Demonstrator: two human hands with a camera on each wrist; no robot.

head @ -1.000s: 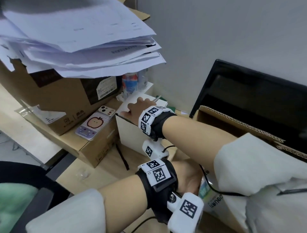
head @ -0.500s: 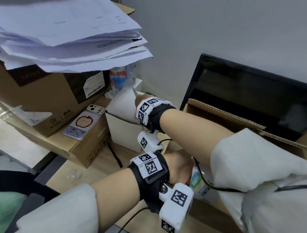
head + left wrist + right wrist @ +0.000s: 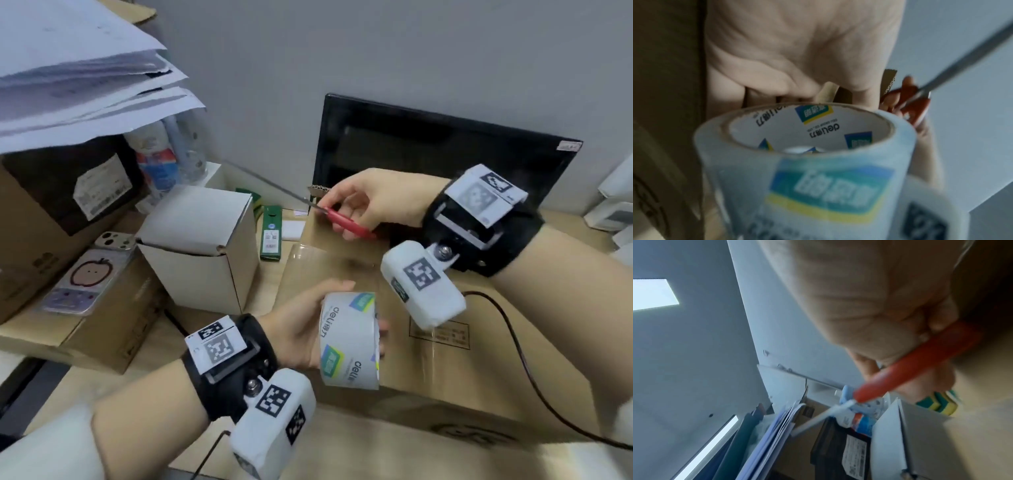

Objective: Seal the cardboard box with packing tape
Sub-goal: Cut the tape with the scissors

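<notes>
- Since a second ago: right hand point(image 3: 371, 202) drawn back from the small white box point(image 3: 202, 246), now gripping red-handled scissors point(image 3: 346, 224).
- Left hand point(image 3: 301, 329) clasping packing tape roll point(image 3: 349, 342), above the closed cardboard box point(image 3: 462, 370) on the desk.

left hand point(image 3: 301, 322) curled, gripping; right hand point(image 3: 373, 202) curled, gripping, raised
</notes>
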